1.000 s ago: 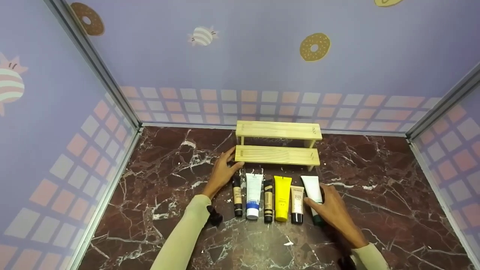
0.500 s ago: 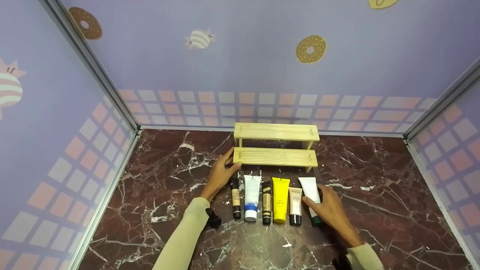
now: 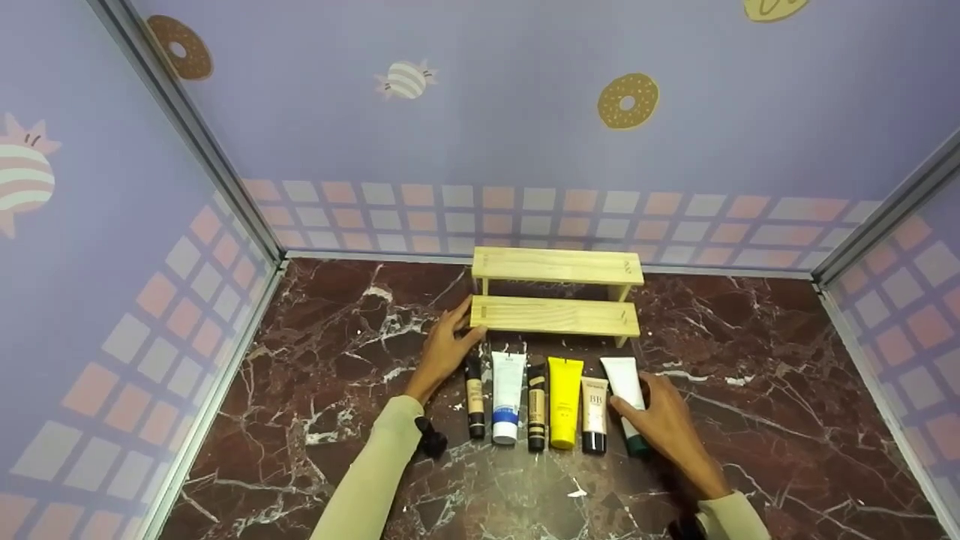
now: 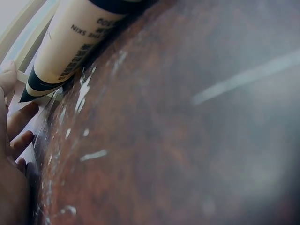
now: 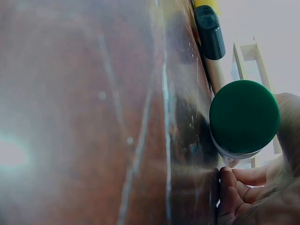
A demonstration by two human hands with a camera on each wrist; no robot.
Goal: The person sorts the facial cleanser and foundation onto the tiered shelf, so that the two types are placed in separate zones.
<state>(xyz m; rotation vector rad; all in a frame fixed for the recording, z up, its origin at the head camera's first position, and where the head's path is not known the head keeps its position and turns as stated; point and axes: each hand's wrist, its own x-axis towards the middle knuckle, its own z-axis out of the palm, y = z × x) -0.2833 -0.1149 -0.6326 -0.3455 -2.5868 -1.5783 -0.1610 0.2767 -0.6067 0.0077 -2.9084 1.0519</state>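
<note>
A two-step wooden stand [image 3: 555, 315] is set near the back wall. At its lower step's left end rests my left hand [image 3: 442, 349], thumb by the front edge and fingers along the side. My right hand [image 3: 664, 416] grips a white tube with a green cap [image 3: 624, 382], thumb across it and fingers on its far side; the green cap [image 5: 243, 117] faces the right wrist view. Left of it lie a beige BB cream tube [image 3: 595, 405], a yellow tube [image 3: 564, 401], a dark-capped foundation tube [image 3: 536, 409], a white-and-blue tube [image 3: 508, 394] and another foundation tube [image 3: 475, 397].
Lilac panels with a checked border [image 3: 525, 199] enclose the dark red marbled tabletop [image 3: 337, 360] at the back and both sides. The row of tubes lies in front of the stand, between my hands. A small white scrap [image 3: 576, 493] lies nearer the front.
Hands, tubes and stand keep their places; only the head view shifts slightly.
</note>
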